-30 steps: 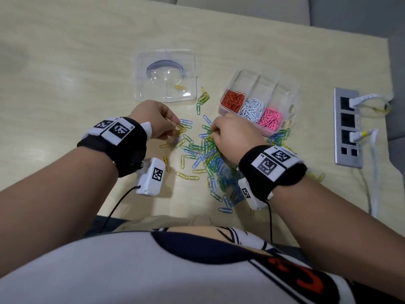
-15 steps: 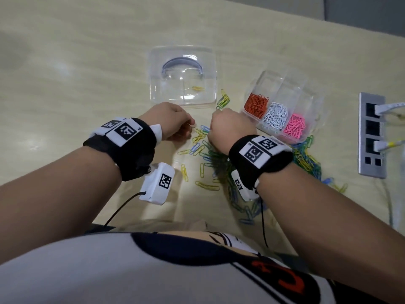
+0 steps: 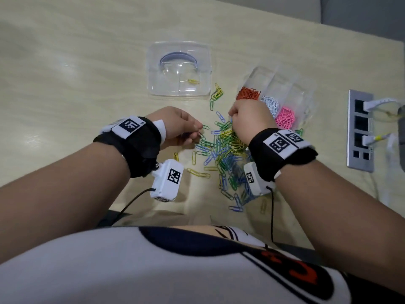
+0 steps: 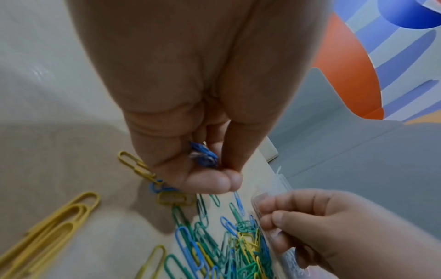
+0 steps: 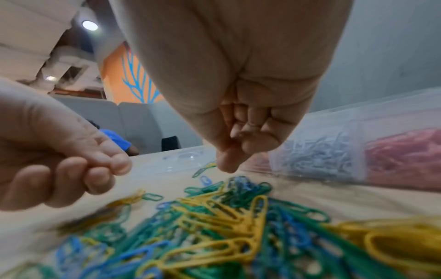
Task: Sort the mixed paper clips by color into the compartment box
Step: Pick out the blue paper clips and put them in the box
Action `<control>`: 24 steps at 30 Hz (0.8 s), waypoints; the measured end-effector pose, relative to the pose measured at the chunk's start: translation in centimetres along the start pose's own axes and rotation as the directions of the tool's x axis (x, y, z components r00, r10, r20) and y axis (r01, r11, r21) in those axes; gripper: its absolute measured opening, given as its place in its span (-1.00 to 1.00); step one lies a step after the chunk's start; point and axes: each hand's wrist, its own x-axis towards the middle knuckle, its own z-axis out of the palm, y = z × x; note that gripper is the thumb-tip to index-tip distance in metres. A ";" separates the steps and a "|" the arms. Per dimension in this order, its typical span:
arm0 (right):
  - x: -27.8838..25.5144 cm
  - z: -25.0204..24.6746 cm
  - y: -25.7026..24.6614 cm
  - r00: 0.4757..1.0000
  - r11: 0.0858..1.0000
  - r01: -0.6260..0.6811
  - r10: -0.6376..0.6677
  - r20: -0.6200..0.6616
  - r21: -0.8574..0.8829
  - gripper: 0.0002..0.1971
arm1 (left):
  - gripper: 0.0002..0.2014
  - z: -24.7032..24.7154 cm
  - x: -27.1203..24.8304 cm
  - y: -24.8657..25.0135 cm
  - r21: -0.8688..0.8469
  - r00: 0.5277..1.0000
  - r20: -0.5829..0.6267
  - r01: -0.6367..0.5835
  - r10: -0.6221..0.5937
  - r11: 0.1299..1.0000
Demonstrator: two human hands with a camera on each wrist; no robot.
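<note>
Since half a second ago, both hands sit a little more apart over the pile, and the left hand now shows a green clip at its fingertips.

At 9 o'clock of the pile, the left hand pinches that green clip, and the left wrist view shows blue clips bunched inside its curled fingers. At the centre, the mixed paper clips, green, blue and yellow, lie loose on the table. At 12 o'clock lies a clear lid. At 1 o'clock of the pile, the right hand has its fingers curled together with the thumb pointing down; I cannot tell if it holds a clip. At 2 o'clock, the compartment box holds orange, white and pink clips in separate cells.

The step in hand seems to be picking one colour. Next, the gathered clips should go into an empty cell, with care that they do not tangle.
</note>
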 end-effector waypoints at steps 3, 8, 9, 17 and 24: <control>0.6 -0.1 0.2 0.998 0.995 0.059 -0.059 -0.001 -0.085 -0.68 | -0.76 0.2 0.0 0.1 0.015 1.000 -0.017 0.009 -0.009 1.000; 1.8 0.8 -1.2 0.988 0.975 0.156 -0.154 0.029 -0.157 -0.76 | -0.84 0.5 0.0 0.8 0.001 0.999 -0.043 0.031 -0.031 1.000; 1.8 0.9 -1.3 0.986 0.972 0.164 -0.162 0.027 -0.168 -0.77 | -0.85 0.5 0.0 0.8 0.000 0.998 -0.047 0.038 -0.038 0.999; 0.6 0.1 -2.5 0.983 0.970 0.156 -0.134 0.125 -0.184 -0.80 | -0.64 0.5 0.7 0.8 -0.124 0.994 -0.061 0.084 -0.092 0.989; -1.4 1.2 -5.2 0.960 0.948 0.274 -0.279 0.010 0.165 -0.84 | -0.65 -0.1 0.2 0.5 -0.200 0.992 -0.089 0.073 -0.093 0.977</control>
